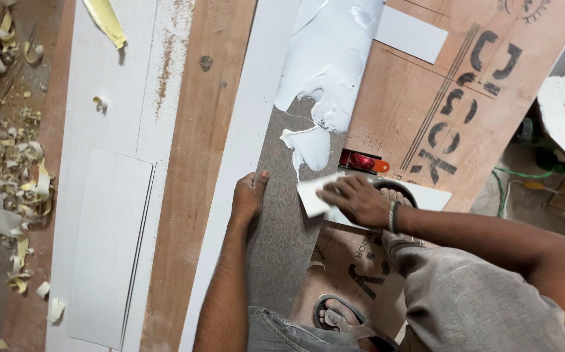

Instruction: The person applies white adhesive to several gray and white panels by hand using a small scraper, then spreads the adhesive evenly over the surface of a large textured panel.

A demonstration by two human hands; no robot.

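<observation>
Landmark: grey laminate strip (282,221) lying lengthwise on plywood sheet (419,98). Left hand (248,195) flat on strip's left edge, fingers open, pressing down, holding nothing. Right hand (354,199) at strip's right edge, closed on white scraper card (308,195). White glue (328,65) pooled on strip's far end, just beyond card. Red tape measure (360,161) just right of strip.

Shavings-strewn floor (2,163), plywood sheets (425,78)
</observation>
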